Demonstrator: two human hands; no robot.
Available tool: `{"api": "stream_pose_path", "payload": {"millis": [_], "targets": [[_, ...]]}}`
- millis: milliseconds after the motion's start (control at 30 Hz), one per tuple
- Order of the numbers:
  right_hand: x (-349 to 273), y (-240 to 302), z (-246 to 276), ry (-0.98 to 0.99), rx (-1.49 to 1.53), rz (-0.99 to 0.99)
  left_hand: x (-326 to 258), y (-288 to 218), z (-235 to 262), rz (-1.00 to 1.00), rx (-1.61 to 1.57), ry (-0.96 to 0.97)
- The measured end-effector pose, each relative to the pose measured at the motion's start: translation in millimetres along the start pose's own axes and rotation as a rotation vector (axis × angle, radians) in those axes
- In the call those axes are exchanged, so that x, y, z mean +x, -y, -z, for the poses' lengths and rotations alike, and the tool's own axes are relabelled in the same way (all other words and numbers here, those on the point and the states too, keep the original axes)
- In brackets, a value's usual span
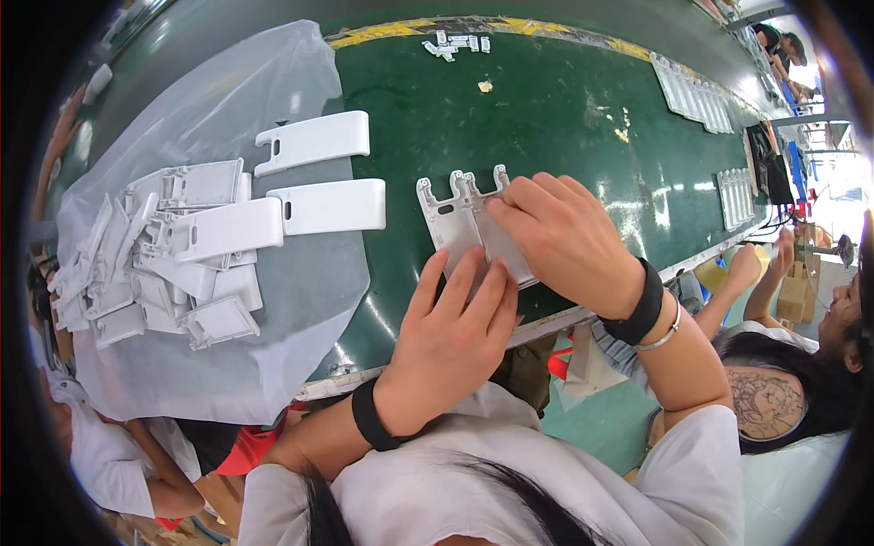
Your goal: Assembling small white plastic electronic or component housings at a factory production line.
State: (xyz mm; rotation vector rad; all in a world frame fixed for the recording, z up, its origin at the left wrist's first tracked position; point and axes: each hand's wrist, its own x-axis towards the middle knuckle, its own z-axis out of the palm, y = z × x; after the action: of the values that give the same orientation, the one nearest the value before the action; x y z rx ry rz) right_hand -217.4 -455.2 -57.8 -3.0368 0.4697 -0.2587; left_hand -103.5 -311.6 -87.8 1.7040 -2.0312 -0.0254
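Two white plastic housings (pixel 452 224) lie side by side on the green table in front of me, hollow side up, with pronged ends pointing away. My left hand (pixel 458 328) rests its outstretched, spread fingers on their near part. At the far end of the right housing, my right hand (pixel 569 238) has its fingers curled and pinched together. Whatever sits between those fingertips is hidden behind the hand. Black bands circle both wrists, and a bracelet is on the right one.
To the left, a pile of white housings (pixel 150 264) lies on a translucent plastic sheet (pixel 300 355). Small white parts (pixel 455 43) sit at the far edge by yellow-black tape. Clear ribbed trays (pixel 692 94) are at the right. Co-workers sit on both sides; one's hand (pixel 745 265) is near the right edge.
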Motion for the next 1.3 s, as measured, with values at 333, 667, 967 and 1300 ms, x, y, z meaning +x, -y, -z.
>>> {"api": "stream_pose_path", "payload": {"millis": [333,667,967,1300], "targets": [[-14,-5,11,-0.015,0.491,-0.211,0,0,2,-0.023,-0.001,0.015],[-56,21,-11,-0.169,0.355,-0.088,0,-1,10,-0.021,-0.027,-0.117],[-24,-24,44,-0.297,0.413,-0.138,-6,5,16,0.003,0.049,-0.094],[105,-138,-12,-0.135,0.592,-0.391,-5,7,15,0.008,-0.01,-0.115]]}}
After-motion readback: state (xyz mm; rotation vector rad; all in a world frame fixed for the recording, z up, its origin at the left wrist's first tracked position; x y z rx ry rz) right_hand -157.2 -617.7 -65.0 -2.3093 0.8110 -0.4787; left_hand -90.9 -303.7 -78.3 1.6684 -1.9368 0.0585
